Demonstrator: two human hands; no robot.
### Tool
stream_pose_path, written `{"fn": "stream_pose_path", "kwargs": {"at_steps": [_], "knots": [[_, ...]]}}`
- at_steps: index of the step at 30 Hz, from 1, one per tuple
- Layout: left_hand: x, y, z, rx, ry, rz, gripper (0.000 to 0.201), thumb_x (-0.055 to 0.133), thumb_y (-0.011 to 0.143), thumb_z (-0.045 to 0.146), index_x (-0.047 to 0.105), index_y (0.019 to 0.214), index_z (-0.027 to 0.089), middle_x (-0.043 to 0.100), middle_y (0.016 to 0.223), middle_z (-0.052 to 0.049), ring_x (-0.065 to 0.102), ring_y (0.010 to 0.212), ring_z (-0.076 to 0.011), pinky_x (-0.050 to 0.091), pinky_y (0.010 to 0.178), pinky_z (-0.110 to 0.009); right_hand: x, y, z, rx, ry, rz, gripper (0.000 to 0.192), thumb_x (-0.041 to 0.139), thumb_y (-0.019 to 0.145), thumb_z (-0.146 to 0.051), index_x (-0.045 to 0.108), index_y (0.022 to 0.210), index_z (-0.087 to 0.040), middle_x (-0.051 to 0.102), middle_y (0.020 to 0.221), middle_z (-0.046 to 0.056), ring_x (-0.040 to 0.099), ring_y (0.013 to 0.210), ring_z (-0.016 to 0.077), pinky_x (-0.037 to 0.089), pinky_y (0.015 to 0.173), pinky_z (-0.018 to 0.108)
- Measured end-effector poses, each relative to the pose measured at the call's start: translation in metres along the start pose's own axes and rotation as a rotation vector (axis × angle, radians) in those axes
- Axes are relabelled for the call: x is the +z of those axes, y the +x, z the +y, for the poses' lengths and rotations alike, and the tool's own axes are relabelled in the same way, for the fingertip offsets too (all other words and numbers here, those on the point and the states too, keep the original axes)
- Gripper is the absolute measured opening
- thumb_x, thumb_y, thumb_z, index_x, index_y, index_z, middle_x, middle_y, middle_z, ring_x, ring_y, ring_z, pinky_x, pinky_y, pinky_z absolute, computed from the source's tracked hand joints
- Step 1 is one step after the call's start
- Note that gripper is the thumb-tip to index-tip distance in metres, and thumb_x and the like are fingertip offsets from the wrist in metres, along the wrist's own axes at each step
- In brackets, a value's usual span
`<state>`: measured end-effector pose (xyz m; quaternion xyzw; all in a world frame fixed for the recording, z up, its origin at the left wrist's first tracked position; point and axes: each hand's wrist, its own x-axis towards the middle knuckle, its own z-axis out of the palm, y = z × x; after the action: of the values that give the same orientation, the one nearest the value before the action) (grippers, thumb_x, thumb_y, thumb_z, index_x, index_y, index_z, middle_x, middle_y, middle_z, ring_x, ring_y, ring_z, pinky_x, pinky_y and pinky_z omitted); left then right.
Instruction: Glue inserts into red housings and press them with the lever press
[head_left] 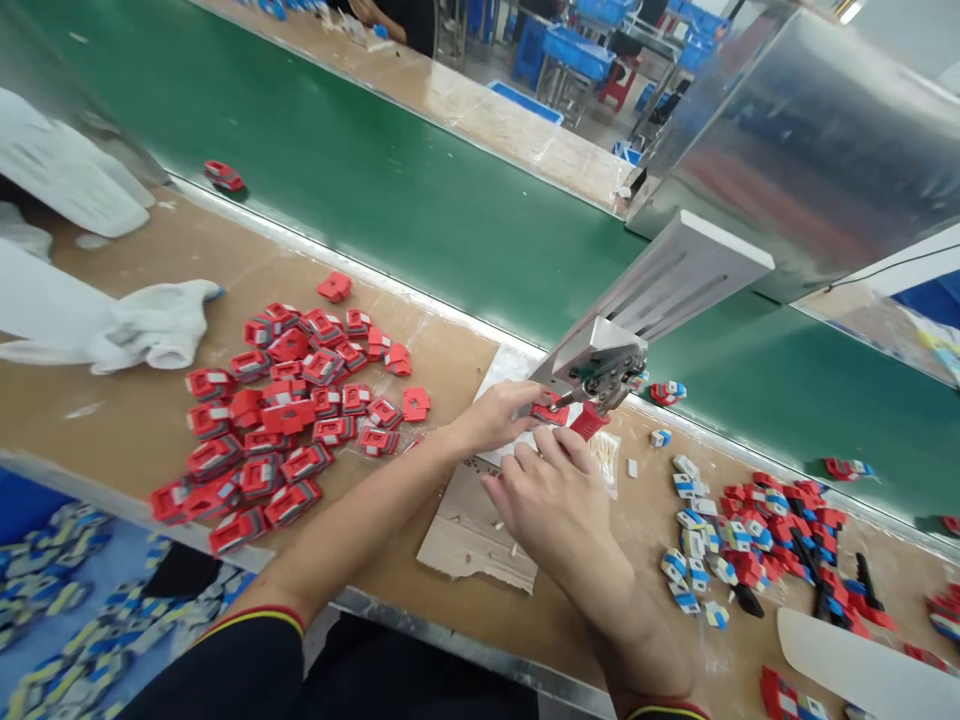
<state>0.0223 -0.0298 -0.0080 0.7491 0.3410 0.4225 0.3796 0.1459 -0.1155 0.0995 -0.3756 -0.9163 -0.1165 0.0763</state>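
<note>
My left hand (495, 415) has its fingers closed on a red plastic toy part (551, 410), which sits under the tip of a metal toggle clamp (611, 365). Just in front, my right hand (555, 490) has curled fingers against the clamp's red handle (590, 421); the fingertips are partly hidden. The clamp is fixed to a slotted metal upright (675, 275). Beneath both hands lies a torn piece of cardboard (476, 530). A small clear bag of cotton swabs (606, 460) rests just right of the clamp.
Red and grey toy bodies (289, 420) are heaped on the left of the bench. At right lie blue-white and red parts (757, 530). A green conveyor belt (420, 190) carries several toys behind. White gloves (161, 325) lie far left. Another person's hand (379, 15) shows across the belt.
</note>
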Motion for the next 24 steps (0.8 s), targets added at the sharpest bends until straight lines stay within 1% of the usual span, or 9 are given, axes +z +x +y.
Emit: {"fn": "stream_pose_path", "kwargs": {"at_steps": [2,5,7,9,11,13,15,19,24], "knots": [[0.003,0.002,0.003,-0.020,0.059,-0.042,0.029,0.067,0.088,0.007,0.074,0.112,0.021,0.079,0.124,-0.006,0.075,0.117,-0.0257,0.059,0.106,-0.041,0.004,0.004,0.005,-0.005,0.042,-0.053,0.023,0.077,0.092,-0.034,0.072,0.074,-0.022,0.074,0.073,0.011,0.067,0.086,0.0307,0.051,0.085,0.047],[-0.005,0.007,0.012,-0.018,0.172,-0.065,0.031,0.069,0.088,0.007,0.073,0.116,0.020,0.080,0.120,-0.008,0.076,0.114,-0.0257,0.060,0.102,-0.038,-0.025,-0.006,0.018,-0.218,0.357,-0.087,0.014,0.069,0.099,-0.035,0.071,0.090,-0.024,0.076,0.082,0.006,0.069,0.083,0.0252,0.054,0.081,0.042],[-0.027,0.008,0.020,0.006,0.270,-0.124,0.037,0.074,0.086,0.008,0.072,0.121,0.019,0.076,0.130,-0.012,0.073,0.122,-0.0272,0.058,0.105,-0.039,-0.055,-0.023,0.032,-0.335,0.576,-0.045,0.012,0.059,0.105,-0.034,0.068,0.101,-0.026,0.076,0.085,0.003,0.069,0.079,0.0204,0.054,0.073,0.036],[-0.059,0.001,0.027,0.015,0.392,-0.197,0.052,0.082,0.081,0.011,0.068,0.131,0.021,0.068,0.144,-0.015,0.066,0.133,-0.0300,0.054,0.112,-0.042,-0.077,-0.044,0.046,-0.352,0.654,-0.020,0.016,0.054,0.107,-0.031,0.064,0.095,-0.028,0.073,0.080,0.002,0.068,0.071,0.0186,0.053,0.064,0.033],[-0.093,-0.015,0.028,-0.060,0.459,-0.168,0.062,0.090,0.072,0.011,0.069,0.129,0.023,0.072,0.134,-0.011,0.068,0.127,-0.0304,0.054,0.110,-0.042,-0.084,-0.060,0.053,-0.290,0.611,-0.052,0.021,0.054,0.106,-0.031,0.060,0.087,-0.028,0.071,0.074,0.002,0.067,0.065,0.0179,0.051,0.059,0.033],[-0.118,-0.033,0.018,-0.185,0.404,-0.083,0.058,0.096,0.056,0.008,0.076,0.108,0.025,0.076,0.101,-0.002,0.073,0.104,-0.0272,0.057,0.103,-0.039,-0.077,-0.068,0.051,-0.214,0.496,-0.145,0.019,0.061,0.103,-0.030,0.059,0.084,-0.027,0.070,0.074,0.001,0.068,0.064,0.0184,0.051,0.058,0.033],[-0.129,-0.048,-0.001,-0.276,0.287,-0.039,0.048,0.096,0.047,0.002,0.075,0.086,0.022,0.063,0.070,0.005,0.071,0.081,-0.0226,0.058,0.096,-0.035,-0.059,-0.067,0.045,-0.159,0.353,-0.272,0.013,0.070,0.096,-0.027,0.061,0.087,-0.025,0.072,0.076,0.002,0.071,0.067,0.0214,0.051,0.061,0.035],[-0.120,-0.061,-0.022,-0.328,0.132,-0.069,0.029,0.087,0.062,0.000,0.070,0.072,0.022,0.057,0.067,0.005,0.071,0.081,-0.0237,0.057,0.101,-0.037,-0.028,-0.055,0.032,-0.084,0.181,-0.504,0.019,0.080,0.087,-0.028,0.067,0.100,-0.023,0.079,0.086,0.007,0.075,0.071,0.0265,0.046,0.060,0.038],[-0.107,-0.057,0.011,-0.257,0.025,0.103,0.017,0.089,0.076,0.017,0.078,0.086,0.023,0.071,0.087,-0.002,0.071,0.092,-0.0264,0.057,0.101,-0.042,-0.021,-0.037,0.016,-0.090,0.181,-0.537,0.034,0.084,0.088,-0.034,0.067,0.115,-0.022,0.080,0.096,0.007,0.075,0.075,0.0238,0.044,0.059,0.035]]}}
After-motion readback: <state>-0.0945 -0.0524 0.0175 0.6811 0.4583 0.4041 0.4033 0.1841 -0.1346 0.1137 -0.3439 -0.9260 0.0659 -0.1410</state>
